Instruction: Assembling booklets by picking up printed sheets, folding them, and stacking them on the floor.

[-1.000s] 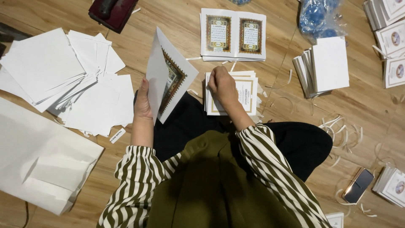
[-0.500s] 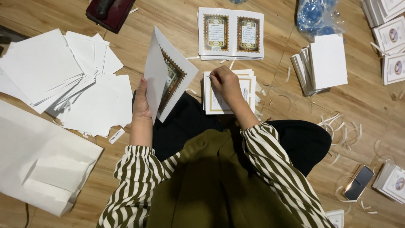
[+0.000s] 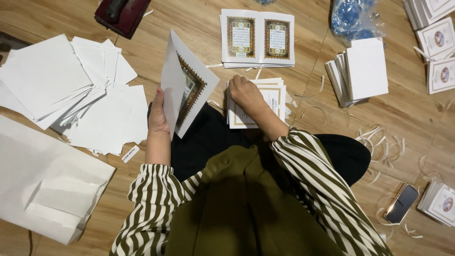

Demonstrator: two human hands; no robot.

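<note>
Head view, left to right: big white paper bag (image 3: 42, 189) flat on the wooden floor (image 3: 189, 19), loose heap of white square sheets (image 3: 71, 95) above it. Left hand (image 3: 159, 114) grips a folded white card cover with ornate gold-brown border (image 3: 187, 85), held upright and half open. Right hand (image 3: 246, 95) is curled, fingers pressing down on a small stack of gold-framed printed pages (image 3: 258, 104) just beside the cover. Open printed booklet (image 3: 258, 38) lies beyond, white booklet stack (image 3: 360, 71) further right, dark phone (image 3: 400, 204) near the right edge.
</note>
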